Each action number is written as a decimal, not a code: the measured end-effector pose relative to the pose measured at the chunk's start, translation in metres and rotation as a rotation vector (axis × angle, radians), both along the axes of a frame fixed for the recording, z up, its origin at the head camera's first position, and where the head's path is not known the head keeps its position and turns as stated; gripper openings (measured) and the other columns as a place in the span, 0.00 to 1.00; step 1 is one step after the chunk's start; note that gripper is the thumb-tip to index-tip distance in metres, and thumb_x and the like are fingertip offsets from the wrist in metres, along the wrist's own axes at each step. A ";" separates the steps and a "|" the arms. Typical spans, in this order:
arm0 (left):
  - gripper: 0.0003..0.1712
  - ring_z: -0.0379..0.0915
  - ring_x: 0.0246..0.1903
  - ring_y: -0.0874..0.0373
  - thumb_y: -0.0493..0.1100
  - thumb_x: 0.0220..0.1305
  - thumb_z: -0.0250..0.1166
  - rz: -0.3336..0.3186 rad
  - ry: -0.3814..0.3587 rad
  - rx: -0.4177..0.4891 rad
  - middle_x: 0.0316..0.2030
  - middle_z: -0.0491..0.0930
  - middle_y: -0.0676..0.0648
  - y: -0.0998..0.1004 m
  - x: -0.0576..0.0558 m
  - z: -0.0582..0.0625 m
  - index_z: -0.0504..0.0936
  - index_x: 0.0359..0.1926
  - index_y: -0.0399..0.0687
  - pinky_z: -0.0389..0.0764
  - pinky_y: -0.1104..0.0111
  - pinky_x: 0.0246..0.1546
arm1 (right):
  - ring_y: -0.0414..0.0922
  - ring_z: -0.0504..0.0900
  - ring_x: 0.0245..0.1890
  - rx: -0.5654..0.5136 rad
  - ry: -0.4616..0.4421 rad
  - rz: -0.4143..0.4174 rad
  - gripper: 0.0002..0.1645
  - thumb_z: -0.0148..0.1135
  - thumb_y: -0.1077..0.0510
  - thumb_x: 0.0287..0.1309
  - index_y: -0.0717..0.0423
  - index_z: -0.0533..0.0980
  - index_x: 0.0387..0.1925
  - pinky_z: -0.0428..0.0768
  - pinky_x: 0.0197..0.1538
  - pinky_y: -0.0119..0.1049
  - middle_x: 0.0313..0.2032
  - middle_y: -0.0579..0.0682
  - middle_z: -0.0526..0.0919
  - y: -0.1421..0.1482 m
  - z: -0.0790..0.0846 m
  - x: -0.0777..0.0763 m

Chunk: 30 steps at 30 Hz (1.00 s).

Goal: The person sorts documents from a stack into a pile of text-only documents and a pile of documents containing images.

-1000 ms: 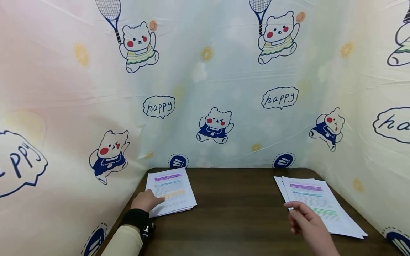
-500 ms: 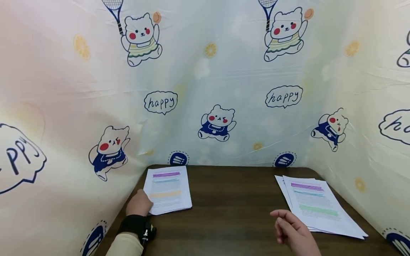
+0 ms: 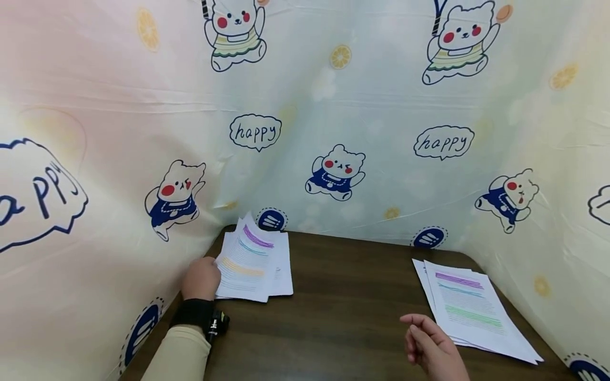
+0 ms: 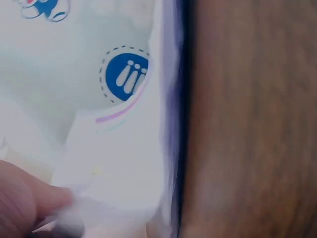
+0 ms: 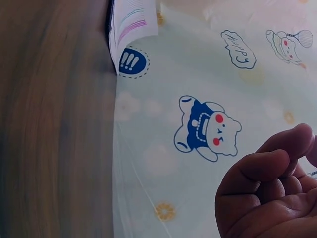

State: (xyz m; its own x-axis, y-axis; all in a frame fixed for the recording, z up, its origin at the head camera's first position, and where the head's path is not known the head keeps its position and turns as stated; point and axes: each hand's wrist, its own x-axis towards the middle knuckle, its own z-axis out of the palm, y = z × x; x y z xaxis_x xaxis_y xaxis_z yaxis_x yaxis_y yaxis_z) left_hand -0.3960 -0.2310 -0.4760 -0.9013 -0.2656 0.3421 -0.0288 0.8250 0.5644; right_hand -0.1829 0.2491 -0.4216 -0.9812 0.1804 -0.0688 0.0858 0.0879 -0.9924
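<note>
At the far left of the table, my left hand pinches the left edge of a printed sheet with purple, blue and orange highlighter lines. The sheet bows up and stands askew over the other papers of its stack. In the left wrist view the thumb lies on the sheet's edge; the fingers behind are mostly hidden. My right hand hovers left of a second paper stack, its fingers loosely curled around nothing. That stack's top page bears purple, blue and green lines.
The dark wooden table reaches back to a printed cloth curtain with bears and "happy" bubbles, which closes in on the sides too. A black band with a small device circles the left wrist.
My left hand has gone from lying on the left stack to its edge and lifted the top sheet, which now bends upward. The right hand has drifted slightly left. The head view has shifted.
</note>
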 end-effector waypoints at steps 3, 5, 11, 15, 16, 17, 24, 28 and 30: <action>0.22 0.81 0.50 0.33 0.40 0.79 0.49 -0.012 -0.067 0.181 0.55 0.84 0.29 0.001 0.002 0.006 0.83 0.58 0.30 0.80 0.43 0.50 | 0.45 0.73 0.28 -0.005 -0.015 0.020 0.18 0.44 0.60 0.82 0.40 0.81 0.47 0.80 0.34 0.39 0.29 0.50 0.72 0.003 -0.003 0.001; 0.25 0.79 0.53 0.33 0.42 0.82 0.45 -0.030 -0.095 0.322 0.59 0.81 0.29 0.004 0.002 0.009 0.79 0.65 0.31 0.79 0.43 0.52 | 0.46 0.73 0.28 -0.008 -0.029 0.014 0.18 0.44 0.60 0.82 0.42 0.80 0.48 0.80 0.34 0.40 0.29 0.50 0.72 0.003 -0.003 0.001; 0.24 0.75 0.28 0.49 0.40 0.79 0.47 -0.199 -0.030 0.761 0.36 0.82 0.43 0.034 0.015 0.016 0.76 0.68 0.37 0.73 0.63 0.29 | 0.46 0.73 0.28 -0.026 -0.031 -0.007 0.15 0.46 0.59 0.82 0.44 0.80 0.49 0.79 0.34 0.41 0.30 0.50 0.72 0.002 -0.007 -0.002; 0.23 0.76 0.27 0.55 0.36 0.77 0.54 -0.482 -0.128 0.997 0.33 0.84 0.51 0.077 0.038 0.019 0.74 0.69 0.39 0.73 0.68 0.28 | 0.47 0.74 0.26 -0.036 -0.022 -0.024 0.13 0.47 0.57 0.82 0.49 0.78 0.54 0.77 0.33 0.40 0.32 0.50 0.75 0.000 -0.010 -0.005; 0.24 0.77 0.28 0.55 0.36 0.77 0.55 -0.550 -0.175 1.029 0.35 0.86 0.50 0.088 0.045 0.019 0.73 0.70 0.41 0.74 0.68 0.30 | 0.47 0.75 0.26 -0.031 -0.027 -0.026 0.14 0.46 0.55 0.83 0.51 0.75 0.58 0.77 0.33 0.40 0.34 0.50 0.76 -0.001 -0.010 -0.006; 0.24 0.78 0.28 0.55 0.37 0.77 0.56 -0.610 -0.213 1.049 0.37 0.87 0.49 0.100 0.052 0.019 0.73 0.71 0.43 0.75 0.67 0.31 | 0.47 0.76 0.27 -0.025 -0.031 -0.025 0.16 0.45 0.54 0.84 0.52 0.72 0.63 0.77 0.33 0.40 0.37 0.51 0.78 -0.001 -0.011 -0.007; 0.28 0.83 0.33 0.48 0.40 0.78 0.58 -0.809 -0.304 1.043 0.57 0.88 0.44 0.152 0.093 0.026 0.68 0.76 0.46 0.76 0.65 0.34 | 0.45 0.86 0.39 -0.005 -0.082 -0.024 0.48 0.39 0.31 0.82 0.49 0.36 0.86 0.81 0.39 0.40 0.75 0.68 0.62 -0.007 -0.006 -0.014; 0.27 0.83 0.32 0.49 0.38 0.78 0.57 -0.817 -0.290 1.048 0.57 0.88 0.43 0.160 0.099 0.026 0.69 0.75 0.45 0.74 0.66 0.33 | 0.45 0.87 0.40 0.002 -0.091 -0.041 0.51 0.45 0.33 0.81 0.50 0.35 0.86 0.80 0.40 0.38 0.77 0.68 0.63 -0.010 -0.007 -0.017; 0.27 0.83 0.32 0.50 0.38 0.78 0.57 -0.821 -0.293 1.051 0.57 0.88 0.43 0.161 0.099 0.024 0.68 0.75 0.44 0.75 0.66 0.34 | 0.46 0.87 0.39 0.005 -0.091 -0.050 0.48 0.47 0.36 0.82 0.51 0.39 0.85 0.79 0.39 0.38 0.71 0.64 0.73 -0.011 -0.009 -0.016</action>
